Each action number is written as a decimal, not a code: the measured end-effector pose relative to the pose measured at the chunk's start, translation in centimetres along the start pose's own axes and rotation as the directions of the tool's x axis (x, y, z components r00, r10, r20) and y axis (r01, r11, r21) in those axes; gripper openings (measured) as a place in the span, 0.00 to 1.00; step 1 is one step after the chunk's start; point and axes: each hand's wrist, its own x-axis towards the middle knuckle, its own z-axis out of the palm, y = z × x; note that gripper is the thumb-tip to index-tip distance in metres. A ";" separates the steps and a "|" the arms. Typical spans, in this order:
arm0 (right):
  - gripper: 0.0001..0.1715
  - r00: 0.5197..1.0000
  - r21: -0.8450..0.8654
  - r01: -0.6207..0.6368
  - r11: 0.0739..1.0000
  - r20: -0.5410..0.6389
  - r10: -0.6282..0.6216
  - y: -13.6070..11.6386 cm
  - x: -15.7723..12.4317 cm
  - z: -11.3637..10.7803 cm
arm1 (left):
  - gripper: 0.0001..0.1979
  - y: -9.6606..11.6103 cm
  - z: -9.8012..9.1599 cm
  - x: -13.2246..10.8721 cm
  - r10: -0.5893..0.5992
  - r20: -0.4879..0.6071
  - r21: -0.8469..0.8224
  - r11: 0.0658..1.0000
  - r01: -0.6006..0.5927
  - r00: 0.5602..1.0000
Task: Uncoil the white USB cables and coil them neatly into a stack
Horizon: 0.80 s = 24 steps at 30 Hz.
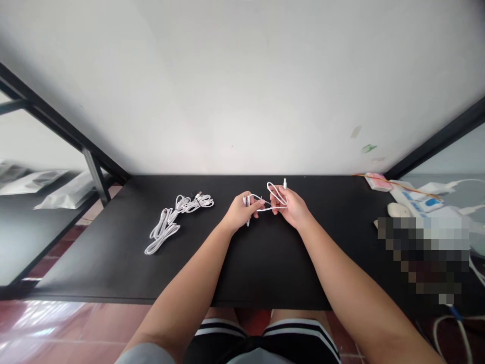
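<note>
A white cable [271,194] is looped between both my hands above the middle of the black table [113,268]. My left hand [242,211] is closed, pinching one end of the cable. My right hand [290,207] is closed round the coiled loops, and a small plug sticks up above its fingers. To the left on the table lie bundled white cables [163,231], with another bundle [196,202] just behind them.
A white wall rises right behind the table. Black frame bars run along both sides. At the right end lie a pink item [377,181], white and blue packets [417,201] and more white cords [460,328]. Plastic bags [64,194] rest on a shelf at the left.
</note>
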 end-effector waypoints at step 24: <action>0.21 0.999 -0.131 0.006 0.991 -0.049 -0.013 0.4 -0.1 0.2 | 0.30 0.6 -0.5 0.0 -0.136 0.032 -0.388 0.911 0.138 0.990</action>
